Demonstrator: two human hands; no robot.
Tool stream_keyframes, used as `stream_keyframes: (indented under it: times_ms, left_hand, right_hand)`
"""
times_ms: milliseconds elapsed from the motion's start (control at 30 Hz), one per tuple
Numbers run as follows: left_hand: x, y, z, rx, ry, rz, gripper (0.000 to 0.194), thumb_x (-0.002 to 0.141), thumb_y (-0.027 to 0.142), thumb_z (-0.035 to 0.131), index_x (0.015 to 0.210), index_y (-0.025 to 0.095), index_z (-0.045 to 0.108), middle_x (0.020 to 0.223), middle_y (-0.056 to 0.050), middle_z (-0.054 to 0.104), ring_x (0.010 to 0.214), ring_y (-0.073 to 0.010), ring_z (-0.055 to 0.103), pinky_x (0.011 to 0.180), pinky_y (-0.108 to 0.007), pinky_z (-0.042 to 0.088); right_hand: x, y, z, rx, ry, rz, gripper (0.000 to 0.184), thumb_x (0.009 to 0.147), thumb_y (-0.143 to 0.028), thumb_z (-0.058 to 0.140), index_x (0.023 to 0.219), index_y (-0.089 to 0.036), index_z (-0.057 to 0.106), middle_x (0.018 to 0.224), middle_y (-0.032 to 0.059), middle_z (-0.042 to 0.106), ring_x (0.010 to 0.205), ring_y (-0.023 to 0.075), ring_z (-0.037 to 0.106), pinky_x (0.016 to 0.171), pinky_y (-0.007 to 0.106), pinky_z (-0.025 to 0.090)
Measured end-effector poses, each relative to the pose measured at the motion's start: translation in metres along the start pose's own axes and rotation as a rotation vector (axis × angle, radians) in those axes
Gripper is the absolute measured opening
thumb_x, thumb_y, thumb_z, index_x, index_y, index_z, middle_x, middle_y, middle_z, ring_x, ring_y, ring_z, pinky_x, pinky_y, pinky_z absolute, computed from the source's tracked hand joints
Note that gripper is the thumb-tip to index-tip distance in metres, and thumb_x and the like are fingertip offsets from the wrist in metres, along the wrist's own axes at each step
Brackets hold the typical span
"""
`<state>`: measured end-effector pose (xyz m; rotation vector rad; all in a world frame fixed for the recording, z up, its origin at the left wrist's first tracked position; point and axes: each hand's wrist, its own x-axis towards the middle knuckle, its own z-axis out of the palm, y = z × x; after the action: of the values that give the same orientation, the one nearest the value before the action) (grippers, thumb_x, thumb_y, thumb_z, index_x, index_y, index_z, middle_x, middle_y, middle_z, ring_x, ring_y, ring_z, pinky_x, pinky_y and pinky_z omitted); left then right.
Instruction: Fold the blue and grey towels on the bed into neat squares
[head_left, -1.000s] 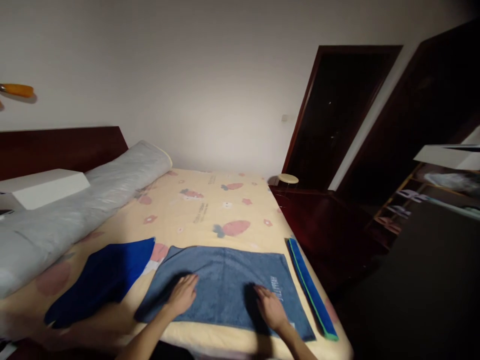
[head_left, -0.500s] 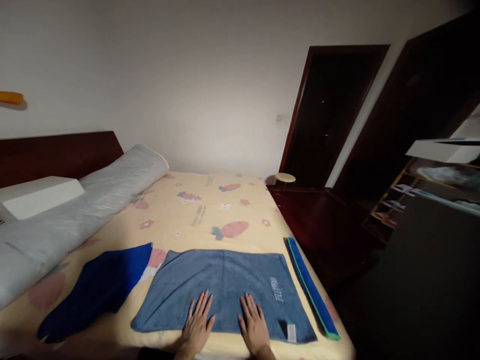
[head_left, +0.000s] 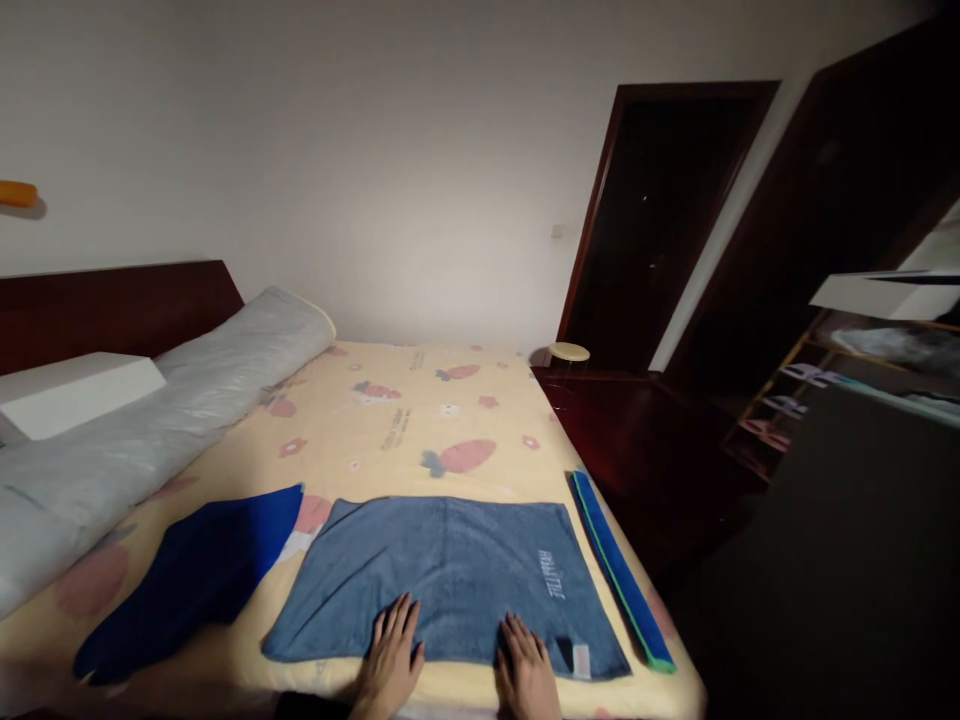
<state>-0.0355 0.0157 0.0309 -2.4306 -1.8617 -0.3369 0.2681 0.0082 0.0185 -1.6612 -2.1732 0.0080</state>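
Note:
A grey-blue towel [head_left: 450,560] lies spread on the bed, with white lettering and a white tag on its right side. My left hand [head_left: 394,655] rests flat across the towel's near edge, left of its middle, fingers stretched out. On the same edge, farther right, lies my right hand [head_left: 527,660], palm down with its fingers extended. Neither hand grips anything. Beside the towel on the right is a long, narrow blue cloth [head_left: 622,575] with green edging, folded or rolled. A dark blue cloth [head_left: 199,570] lies loosely to the left.
The bed wears a yellow sheet [head_left: 390,430] with a carrot print. A grey rolled bedding piece [head_left: 187,410] and a white box [head_left: 82,390] lie by the dark headboard [head_left: 112,305]. Farther off are a round stool [head_left: 569,352], a door [head_left: 667,220] and a rack [head_left: 780,400].
My right hand has slid right and slightly nearer along the towel's edge. My left hand has drawn back a little. The towel lies almost the same.

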Motion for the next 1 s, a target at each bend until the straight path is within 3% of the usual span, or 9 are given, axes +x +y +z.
stream_keyframes:
  times_ms: [100, 167, 300, 367, 467, 700, 767, 867, 1000]
  left_hand:
    - [0.007, 0.0, 0.0, -0.012, 0.043, 0.002, 0.047, 0.086, 0.027, 0.047, 0.132, 0.025, 0.057, 0.135, -0.005, 0.062, 0.124, -0.0232, 0.054, 0.109, -0.042, 0.038]
    - [0.016, -0.003, -0.005, -0.019, 0.066, -0.013, 0.041, 0.087, 0.025, 0.045, 0.124, 0.027, 0.063, 0.125, -0.004, 0.068, 0.118, -0.0228, 0.058, 0.108, -0.043, 0.039]
    - [0.027, -0.015, -0.019, -0.006, 0.051, -0.1, 0.053, 0.089, 0.022, 0.038, 0.141, 0.025, 0.048, 0.146, -0.004, 0.052, 0.134, -0.0225, 0.046, 0.11, -0.044, 0.036]
    - [0.023, -0.023, -0.02, -0.005, -0.008, -0.109, 0.056, 0.09, 0.025, 0.038, 0.147, 0.026, 0.037, 0.153, -0.002, 0.04, 0.14, -0.0226, 0.037, 0.112, -0.046, 0.033]
    - [0.011, -0.035, -0.011, -0.009, -0.063, -0.062, 0.054, 0.093, 0.033, 0.038, 0.147, 0.028, 0.037, 0.153, -0.001, 0.039, 0.14, -0.0217, 0.037, 0.114, -0.043, 0.032]
    - [0.011, -0.044, 0.001, 0.039, 0.081, -0.067, 0.039, 0.093, 0.034, 0.041, 0.124, 0.026, 0.063, 0.128, -0.004, 0.067, 0.12, -0.022, 0.058, 0.106, -0.04, 0.041]
    - [0.021, -0.038, -0.001, 0.023, 0.119, -0.066, 0.038, 0.094, 0.032, 0.039, 0.121, 0.026, 0.065, 0.123, -0.004, 0.069, 0.116, -0.0217, 0.061, 0.105, -0.04, 0.042]
    - [0.04, -0.015, -0.004, -0.027, 0.136, -0.022, 0.045, 0.093, 0.024, 0.036, 0.135, 0.026, 0.055, 0.138, -0.003, 0.059, 0.128, -0.0202, 0.052, 0.107, -0.038, 0.041]
    - [0.058, 0.031, -0.002, -0.067, -0.051, 0.015, 0.061, 0.09, 0.017, 0.031, 0.15, 0.028, 0.028, 0.157, 0.0, 0.032, 0.144, -0.0202, 0.031, 0.115, -0.045, 0.031]
  right_hand:
    - [0.008, -0.003, -0.011, 0.014, 0.012, 0.054, 0.034, 0.096, -0.034, 0.04, 0.113, -0.027, 0.07, 0.125, 0.0062, 0.067, 0.116, 0.0259, 0.061, 0.101, 0.044, 0.043]
    - [0.016, -0.007, -0.017, 0.026, 0.014, 0.111, 0.038, 0.096, -0.034, 0.039, 0.122, -0.028, 0.065, 0.135, 0.0061, 0.06, 0.123, 0.0271, 0.056, 0.103, 0.047, 0.041]
    - [0.026, -0.008, -0.019, 0.056, -0.054, 0.169, 0.051, 0.097, -0.036, 0.032, 0.145, -0.025, 0.043, 0.153, 0.0064, 0.037, 0.14, 0.0267, 0.037, 0.107, 0.048, 0.037]
    - [0.024, -0.003, -0.014, 0.068, -0.095, 0.145, 0.05, 0.096, -0.037, 0.033, 0.143, -0.025, 0.047, 0.151, 0.0065, 0.04, 0.139, 0.0264, 0.038, 0.107, 0.047, 0.038]
    - [0.015, 0.008, -0.007, 0.076, -0.058, 0.09, 0.045, 0.095, -0.039, 0.038, 0.134, -0.027, 0.057, 0.144, 0.0066, 0.05, 0.133, 0.0271, 0.046, 0.104, 0.043, 0.042]
    - [0.012, 0.014, -0.02, 0.111, -0.021, 0.071, 0.039, 0.097, -0.039, 0.037, 0.11, -0.028, 0.072, 0.123, 0.0062, 0.068, 0.116, 0.0268, 0.061, 0.101, 0.043, 0.043]
    - [0.023, 0.005, -0.026, 0.117, -0.013, 0.11, 0.041, 0.098, -0.04, 0.035, 0.116, -0.027, 0.069, 0.13, 0.0068, 0.064, 0.118, 0.0267, 0.059, 0.102, 0.044, 0.042]
    - [0.045, -0.02, -0.026, 0.161, -0.023, 0.134, 0.047, 0.098, -0.042, 0.032, 0.139, -0.028, 0.052, 0.148, 0.0059, 0.046, 0.134, 0.0266, 0.046, 0.107, 0.047, 0.04]
    - [0.069, -0.059, -0.013, 0.277, -0.157, 0.009, 0.051, 0.1, -0.04, 0.028, 0.149, -0.032, 0.032, 0.155, 0.0026, 0.031, 0.142, 0.0238, 0.032, 0.112, 0.047, 0.034]
